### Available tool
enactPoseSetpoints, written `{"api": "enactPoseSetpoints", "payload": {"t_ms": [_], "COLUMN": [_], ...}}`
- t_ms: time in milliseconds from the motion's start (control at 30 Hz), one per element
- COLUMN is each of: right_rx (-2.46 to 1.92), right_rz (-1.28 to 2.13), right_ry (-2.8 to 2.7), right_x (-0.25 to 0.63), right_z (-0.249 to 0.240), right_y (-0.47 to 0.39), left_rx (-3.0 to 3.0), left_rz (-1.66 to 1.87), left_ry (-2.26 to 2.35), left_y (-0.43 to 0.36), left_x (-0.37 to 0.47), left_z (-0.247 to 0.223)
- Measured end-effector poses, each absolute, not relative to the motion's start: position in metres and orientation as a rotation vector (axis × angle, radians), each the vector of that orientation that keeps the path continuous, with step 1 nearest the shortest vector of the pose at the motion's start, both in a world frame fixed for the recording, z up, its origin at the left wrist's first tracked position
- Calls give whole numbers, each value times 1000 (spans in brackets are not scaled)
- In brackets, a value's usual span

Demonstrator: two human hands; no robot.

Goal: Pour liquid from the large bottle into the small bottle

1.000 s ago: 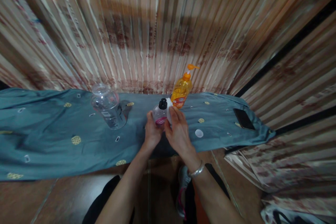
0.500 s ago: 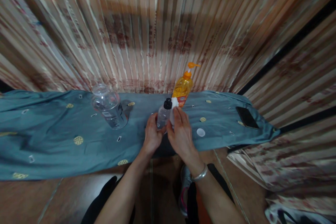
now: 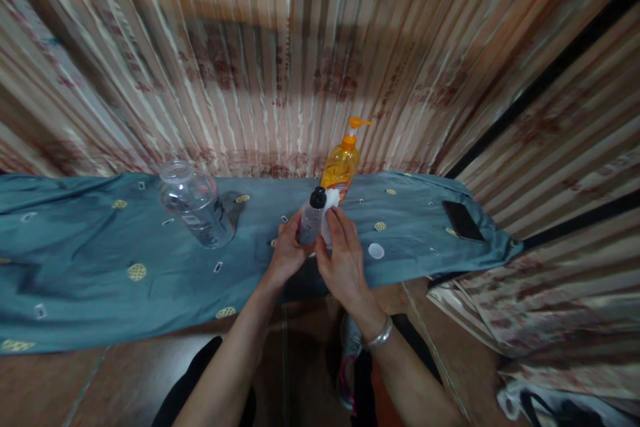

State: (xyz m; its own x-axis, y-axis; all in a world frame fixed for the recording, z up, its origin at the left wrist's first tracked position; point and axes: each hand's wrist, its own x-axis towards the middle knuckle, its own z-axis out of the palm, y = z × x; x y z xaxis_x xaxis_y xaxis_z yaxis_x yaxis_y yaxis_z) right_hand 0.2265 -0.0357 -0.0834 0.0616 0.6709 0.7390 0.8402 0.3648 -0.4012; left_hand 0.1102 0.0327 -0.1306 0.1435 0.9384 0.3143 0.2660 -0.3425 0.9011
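Note:
My left hand (image 3: 290,250) is wrapped round a small clear bottle (image 3: 311,221) with a black cap (image 3: 318,197), upright over the cloth-covered table. My right hand (image 3: 343,253) is closed on a white thing (image 3: 330,200) pressed against the bottle's right side. Fingers cover much of that white thing, so its kind cannot be made out. Just behind stands a pump bottle (image 3: 341,165) of yellow-orange liquid with an orange pump head. A flat white disc (image 3: 376,251) lies to the right of my right hand.
To the left, a large clear plastic jar (image 3: 197,203) stands without a lid on the teal cloth (image 3: 175,300). A black phone (image 3: 463,221) lies towards the right end. A patterned curtain (image 3: 240,67) hangs close behind the table.
The view has shifted slightly, so the jar, pump bottle and phone sit a little further left. Both hands keep their hold, and the fingers of my right hand have moved slightly on the white thing.

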Motion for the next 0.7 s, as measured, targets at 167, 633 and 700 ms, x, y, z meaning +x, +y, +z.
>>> {"api": "enactPoseSetpoints", "payload": {"t_ms": [167,633,700], "right_rx": [-1360,-1327,-1363], "right_rz": [-290,-45,57], "right_ry": [-1713,-1596,-1561], "right_x": [223,240,243], "right_z": [-84,-97,-102], "right_y": [-41,-32,-29], "left_rx": [1702,1666,1663], "left_rz": [1224,1310,1316], "left_ry": [1224,1230,1259], "left_y": [33,38,36], "left_x": [112,123,122], "left_z": [-137,-137,-135]}}
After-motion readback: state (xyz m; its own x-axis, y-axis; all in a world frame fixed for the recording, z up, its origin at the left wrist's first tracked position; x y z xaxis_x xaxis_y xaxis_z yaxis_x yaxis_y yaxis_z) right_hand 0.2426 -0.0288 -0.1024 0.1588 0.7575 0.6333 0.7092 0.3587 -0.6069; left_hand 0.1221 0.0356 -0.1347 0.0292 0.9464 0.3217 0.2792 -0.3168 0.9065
